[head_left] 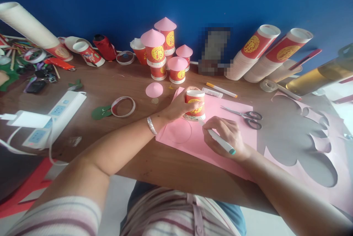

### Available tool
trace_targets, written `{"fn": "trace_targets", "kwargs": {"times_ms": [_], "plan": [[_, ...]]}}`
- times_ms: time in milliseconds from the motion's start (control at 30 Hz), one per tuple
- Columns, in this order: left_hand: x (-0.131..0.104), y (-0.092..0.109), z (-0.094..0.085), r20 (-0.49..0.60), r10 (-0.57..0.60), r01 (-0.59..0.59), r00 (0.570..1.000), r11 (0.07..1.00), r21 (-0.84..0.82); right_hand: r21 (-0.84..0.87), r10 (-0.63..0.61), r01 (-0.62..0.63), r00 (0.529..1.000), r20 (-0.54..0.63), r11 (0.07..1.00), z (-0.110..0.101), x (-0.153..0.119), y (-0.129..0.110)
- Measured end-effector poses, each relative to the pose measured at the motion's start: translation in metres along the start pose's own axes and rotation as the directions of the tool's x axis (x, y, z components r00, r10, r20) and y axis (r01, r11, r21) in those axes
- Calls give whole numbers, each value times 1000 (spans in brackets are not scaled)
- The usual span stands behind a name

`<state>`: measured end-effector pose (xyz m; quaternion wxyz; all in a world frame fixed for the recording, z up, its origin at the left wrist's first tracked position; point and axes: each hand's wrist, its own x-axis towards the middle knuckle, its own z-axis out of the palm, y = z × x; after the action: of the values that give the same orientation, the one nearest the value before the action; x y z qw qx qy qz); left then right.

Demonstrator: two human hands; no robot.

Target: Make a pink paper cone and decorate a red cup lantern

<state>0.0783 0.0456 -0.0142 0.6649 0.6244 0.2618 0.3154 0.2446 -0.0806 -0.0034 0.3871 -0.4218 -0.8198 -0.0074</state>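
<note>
My left hand (180, 105) is wrapped round a red paper cup (191, 98) with a yellow emblem and a white band at the bottom. Green marks show on that band. In my right hand (224, 136) is a white marker (220, 141) with a green end, its tip close to the band; whether it touches I cannot tell. Beneath both hands lie sheets of pink paper (234, 158), the top one bearing a drawn circle. Scissors (245, 115) with dark handles rest on the paper, right of the cup. A yellow-capped marker (222, 90) and a glue stick (212, 92) lie behind it.
Several cups with pink cone tops (153, 38) stand near the blue wall. Stacks of paper cups (248, 54) lean at the right, above pink paper offcuts (303, 177). A power strip (59, 111) and a cut cup ring (132, 106) lie to the left.
</note>
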Motion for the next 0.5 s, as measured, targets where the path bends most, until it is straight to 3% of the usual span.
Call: {"fn": "trace_targets", "kwargs": {"times_ms": [333, 500], "plan": [[1, 0, 1, 12, -19, 20, 1000, 995, -97, -11, -12, 10, 994, -110, 1000, -1, 1, 2], [2, -2, 1, 21, 9, -7, 1000, 995, -96, -12, -17, 17, 996, -85, 1000, 0, 0, 2]]}}
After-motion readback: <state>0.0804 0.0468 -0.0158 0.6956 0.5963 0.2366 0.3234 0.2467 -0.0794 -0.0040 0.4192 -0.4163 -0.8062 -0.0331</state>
